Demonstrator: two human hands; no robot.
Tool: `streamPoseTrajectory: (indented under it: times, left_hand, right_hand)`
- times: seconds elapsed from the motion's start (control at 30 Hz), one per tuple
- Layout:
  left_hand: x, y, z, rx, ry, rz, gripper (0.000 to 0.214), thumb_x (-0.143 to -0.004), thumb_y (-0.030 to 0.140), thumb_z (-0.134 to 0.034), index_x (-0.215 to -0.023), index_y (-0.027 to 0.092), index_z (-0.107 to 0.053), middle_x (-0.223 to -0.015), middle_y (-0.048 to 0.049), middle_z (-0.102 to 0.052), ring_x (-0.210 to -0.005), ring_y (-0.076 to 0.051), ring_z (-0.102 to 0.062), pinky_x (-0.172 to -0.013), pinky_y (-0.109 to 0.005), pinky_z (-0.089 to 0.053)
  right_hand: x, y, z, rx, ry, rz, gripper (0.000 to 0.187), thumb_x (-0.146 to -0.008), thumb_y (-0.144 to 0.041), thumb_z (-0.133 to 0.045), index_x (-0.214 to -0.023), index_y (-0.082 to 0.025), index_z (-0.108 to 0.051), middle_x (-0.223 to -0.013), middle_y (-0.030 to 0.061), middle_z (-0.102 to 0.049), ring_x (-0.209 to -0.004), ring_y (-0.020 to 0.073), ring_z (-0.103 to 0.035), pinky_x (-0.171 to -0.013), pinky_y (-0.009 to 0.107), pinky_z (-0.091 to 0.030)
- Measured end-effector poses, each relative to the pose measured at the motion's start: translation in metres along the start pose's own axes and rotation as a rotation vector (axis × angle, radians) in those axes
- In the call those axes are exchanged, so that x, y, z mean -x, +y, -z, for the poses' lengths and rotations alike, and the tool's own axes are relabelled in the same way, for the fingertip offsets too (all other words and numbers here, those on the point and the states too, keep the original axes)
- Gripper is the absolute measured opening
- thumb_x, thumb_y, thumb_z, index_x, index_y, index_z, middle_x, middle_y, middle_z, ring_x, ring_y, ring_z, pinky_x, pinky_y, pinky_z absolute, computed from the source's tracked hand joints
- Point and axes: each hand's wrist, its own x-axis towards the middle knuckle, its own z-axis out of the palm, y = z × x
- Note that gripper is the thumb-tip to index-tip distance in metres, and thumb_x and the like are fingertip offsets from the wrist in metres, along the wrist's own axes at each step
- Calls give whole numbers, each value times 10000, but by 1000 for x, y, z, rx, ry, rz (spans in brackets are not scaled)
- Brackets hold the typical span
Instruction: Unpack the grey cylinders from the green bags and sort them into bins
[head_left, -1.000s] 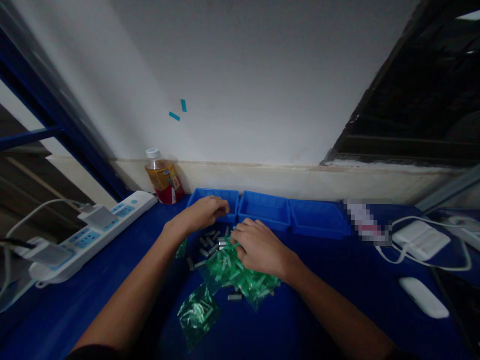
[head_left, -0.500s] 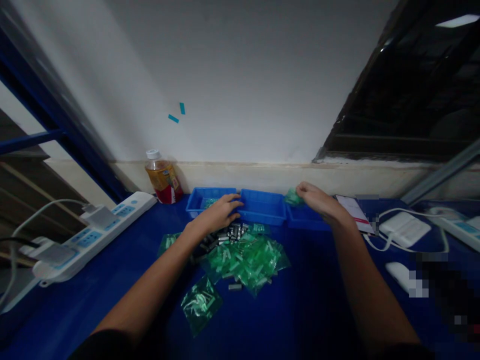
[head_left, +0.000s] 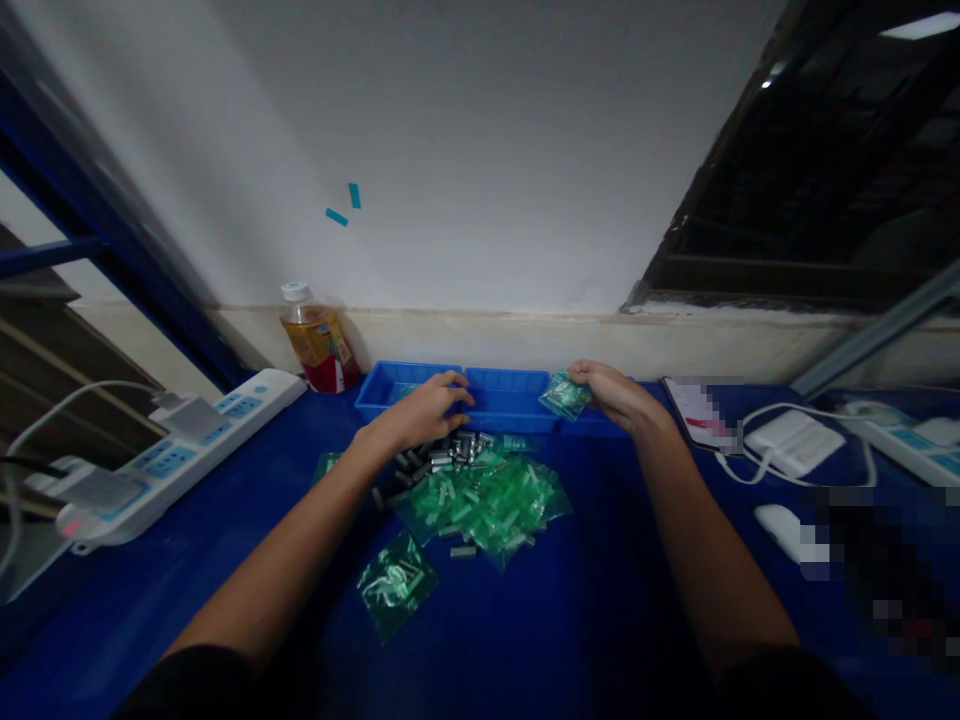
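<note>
The right hand (head_left: 611, 392) pinches a small translucent green plastic packet (head_left: 566, 394) by the shallow blue plastic bins (head_left: 510, 397), partly blocking the rightmost; the left hand (head_left: 429, 412), fingers loosely spread, visibly holding nothing, partly hides the others. Nearer lie silver metal cylinders (head_left: 463, 450) and heaped green packets (head_left: 495, 500); leftward, a white-capped amber bottle (head_left: 319, 350) and a long white power strip (head_left: 169, 458).

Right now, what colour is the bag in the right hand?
Green; the bag shows best in the head view.
</note>
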Motion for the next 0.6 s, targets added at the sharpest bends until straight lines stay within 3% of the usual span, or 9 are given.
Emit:
streamPoseTrajectory:
  times: [0.23, 0.37, 0.43, 0.53, 0.6]
  left_hand:
    - [1, -6, 2, -14, -17, -13, 278, -837, 247, -532, -1077, 139, -620, -1246, -135, -490, -1158, -243, -484, -1016, -392, -378]
    - [1, 14, 10, 116, 64, -24, 270, -846, 318, -534, -1039, 157, -633, -1174, -111, -565, -1147, -238, -492, -1018, -415, -362]
    - [-1, 33, 14, 314, 97, 30, 303, -863, 408, -503, -998, 174, -642, -1083, -83, -622, -1056, -221, -549, -969, -408, -403]
    - [-3, 61, 19, 829, 62, 254, 535, -884, 583, -340, -923, 151, -652, -895, -89, -672, -880, -208, -618, -778, -351, -499]
    - [-4, 72, 23, 1156, 53, 394, 595, -863, 631, -325, -885, 134, -652, -794, -94, -664, -781, -198, -633, -626, -293, -504]
  right_hand:
    - [5, -9, -1, 27, 42, 13, 67, -652, -251, -480, -682, -199, -450, -597, -38, -397, -547, 111, -338, -541, 243, -277]
    - [19, -32, 1, 105, 110, 155, 62, -657, -209, -495, -608, -183, -468, -603, -26, -420, -583, 113, -357, -560, 251, -261]
    - [30, -47, -4, 164, 169, 321, 93, -686, -238, -510, -618, -176, -517, -628, -15, -449, -622, 123, -397, -594, 256, -293]
    - [49, -68, -21, 252, 263, 569, 148, -729, -292, -544, -708, -169, -623, -638, -15, -457, -656, 134, -428, -646, 269, -335]
    - [60, -78, -34, 295, 235, 687, 162, -767, -296, -544, -757, -178, -655, -609, -22, -462, -645, 132, -437, -654, 272, -350]
